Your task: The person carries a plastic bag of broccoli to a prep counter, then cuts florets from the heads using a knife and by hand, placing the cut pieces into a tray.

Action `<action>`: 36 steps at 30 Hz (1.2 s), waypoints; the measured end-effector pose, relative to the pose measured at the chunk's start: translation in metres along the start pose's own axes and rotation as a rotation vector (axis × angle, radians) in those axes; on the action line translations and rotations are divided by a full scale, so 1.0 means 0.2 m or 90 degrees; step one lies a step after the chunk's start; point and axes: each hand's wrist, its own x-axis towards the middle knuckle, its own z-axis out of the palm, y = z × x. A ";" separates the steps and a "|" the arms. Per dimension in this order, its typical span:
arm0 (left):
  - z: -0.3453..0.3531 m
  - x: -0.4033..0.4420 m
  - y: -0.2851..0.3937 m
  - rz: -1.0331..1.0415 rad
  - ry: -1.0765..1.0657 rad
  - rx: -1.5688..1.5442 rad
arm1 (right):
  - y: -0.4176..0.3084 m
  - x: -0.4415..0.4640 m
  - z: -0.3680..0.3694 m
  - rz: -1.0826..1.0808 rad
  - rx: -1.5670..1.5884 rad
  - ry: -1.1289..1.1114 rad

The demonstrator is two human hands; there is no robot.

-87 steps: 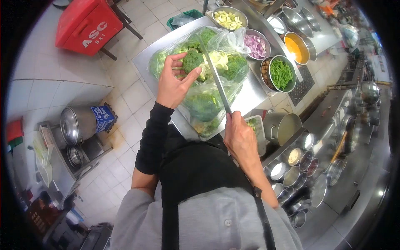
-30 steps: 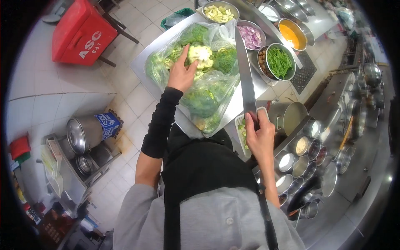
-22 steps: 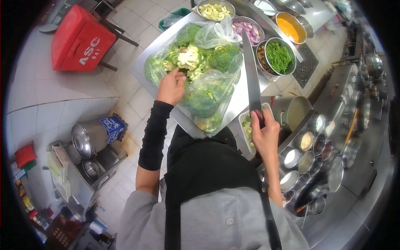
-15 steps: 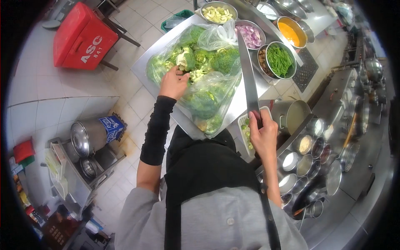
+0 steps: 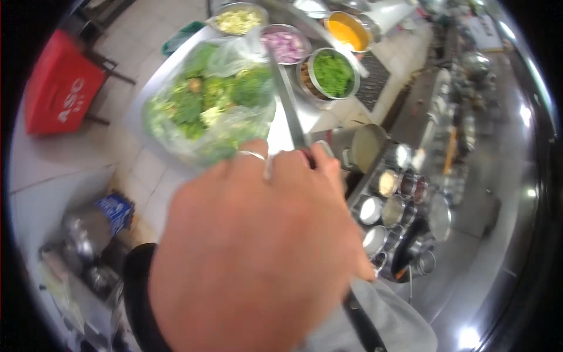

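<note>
Close to the camera, my left hand (image 5: 258, 246) fills the lower middle, back of the hand up and blurred, with a ring on one finger. Its fingertips point away and are hidden, so I cannot tell whether they hold anything. Partly behind it, my right hand (image 5: 329, 167) grips a long knife (image 5: 287, 108), blade pointing up and away. Left of the blade, a clear plastic bag (image 5: 234, 61) of broccoli (image 5: 249, 88) lies on a metal table (image 5: 282, 138). My left hand covers the bag's near part from view.
Bowls of pale chopped pieces (image 5: 237, 21), chopped onion (image 5: 284, 46) and cut greens (image 5: 332, 73) stand beyond the bag, with an orange liquid bowl (image 5: 348, 31) farther right. A large pot (image 5: 368, 146) and seasoning containers (image 5: 370, 209) line the right. A red box (image 5: 61, 88) stands left.
My left hand has left the broccoli and come up close to the camera. The view has shifted, so the surroundings sit farther left. My right hand still holds the knife.
</note>
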 end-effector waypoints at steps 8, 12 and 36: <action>0.48 0.30 0.35 0.145 -0.086 0.023 | 0.08 0.00 -0.05 0.062 -0.037 0.078; 0.66 0.37 0.45 0.131 -0.100 0.024 | 0.12 0.00 -0.03 0.064 -0.008 0.114; 0.63 0.36 -0.61 0.114 0.090 -0.039 | 0.26 0.02 -0.02 0.136 0.113 0.109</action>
